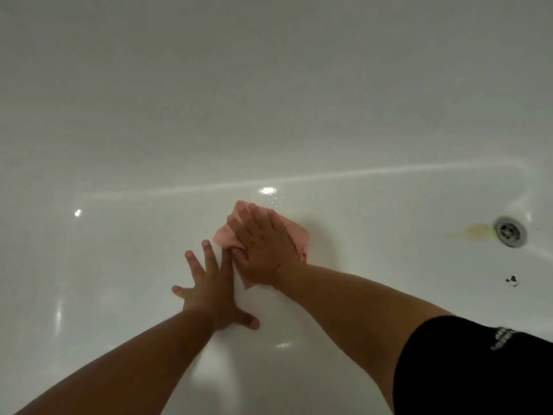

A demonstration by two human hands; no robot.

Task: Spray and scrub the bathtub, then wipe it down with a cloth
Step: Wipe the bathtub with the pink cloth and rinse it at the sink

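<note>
View from the head camera, looking down into the tub. The right hand (263,244) lies palm-down on a pink cloth (294,235), fingers straight and close together, pressing the cloth flat against the floor of the white bathtub (269,115). Cloth shows past the fingertips, at both sides of the hand and below the wrist. Whether the thumb hooks a fold of it cannot be told, as that edge is blurred. The left hand (209,298) rests flat on the bare tub floor just left of the cloth, holding nothing, with fingers spread wide and the thumb splayed to the right. Its longest fingers reach up beside the cloth's left edge. A black sleeve (466,369) covers the right upper arm at the lower right, and both forearms are bare.

Contents of the tub: the cloth near the middle of the floor, with a bright glare spot (267,190) just beyond it and what appear to be fine droplets (278,200) beside that. Well to the right sits the round metal drain (510,231), and a yellowish stain (475,230) trails from its left side. A small dark speck (512,280) lies on the floor below the drain, apart from it. The far wall of the tub rises above a pale curved line that crosses the frame.
</note>
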